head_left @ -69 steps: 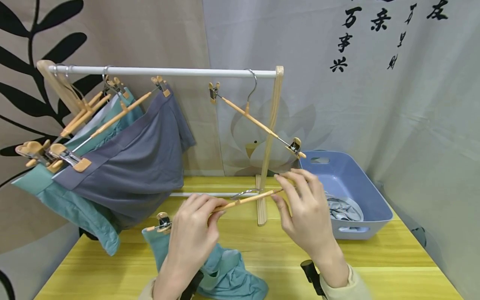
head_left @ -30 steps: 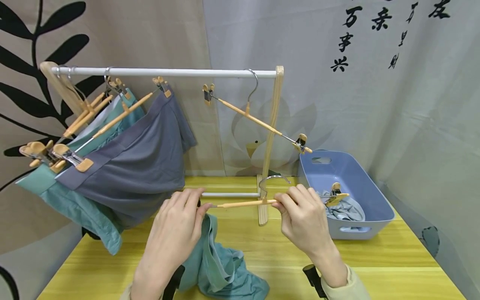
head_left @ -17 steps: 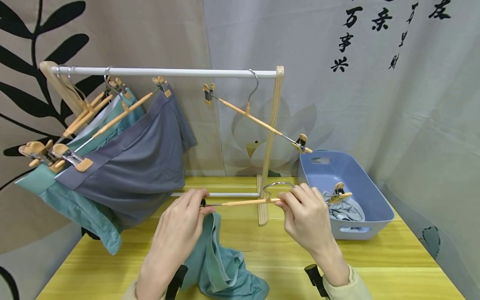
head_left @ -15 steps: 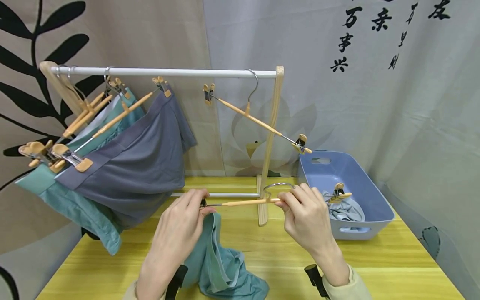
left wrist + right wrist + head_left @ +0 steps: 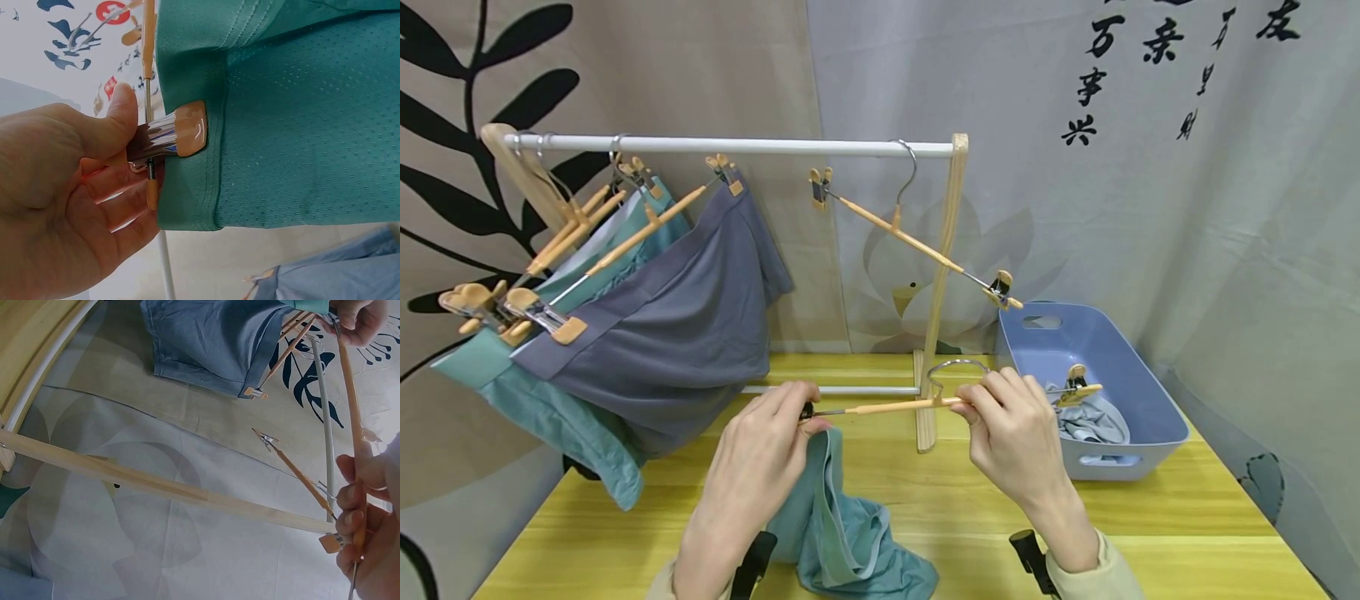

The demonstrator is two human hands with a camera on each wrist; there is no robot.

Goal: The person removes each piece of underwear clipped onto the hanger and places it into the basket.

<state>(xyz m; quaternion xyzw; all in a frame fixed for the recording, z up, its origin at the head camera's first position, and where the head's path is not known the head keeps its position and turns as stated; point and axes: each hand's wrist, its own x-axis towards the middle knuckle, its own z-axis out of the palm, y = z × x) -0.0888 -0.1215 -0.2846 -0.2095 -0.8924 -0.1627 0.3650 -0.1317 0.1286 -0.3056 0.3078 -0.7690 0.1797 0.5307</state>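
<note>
A wooden clip hanger (image 5: 891, 407) is held level between both hands above the table, its metal hook upward. My left hand (image 5: 756, 454) pinches the clip (image 5: 190, 128) at its left end, thumb on one side and fingers behind. That clip bites the waistband of the teal shorts (image 5: 300, 125), whose lower part (image 5: 865, 542) lies bunched on the table. My right hand (image 5: 1011, 437) grips the bar right of the hook; in the right wrist view its fingers (image 5: 353, 522) curl round the bar. The hanger's right clip (image 5: 1075, 392) holds no cloth and overlaps the basket.
A rack with a white rail (image 5: 737, 146) stands behind. Purple-grey shorts (image 5: 685, 317) and teal garments hang at its left; a bare clip hanger (image 5: 898, 233) hangs at its right. A blue basket (image 5: 1105, 333) with grey cloth (image 5: 1093, 421) stands on the table (image 5: 1195, 533).
The hanger has come from a slant to level, its hook turning upward. My left hand shifted from the bar to the left clip, lifting the shorts' waistband. Over the last half second, almost nothing moved.
</note>
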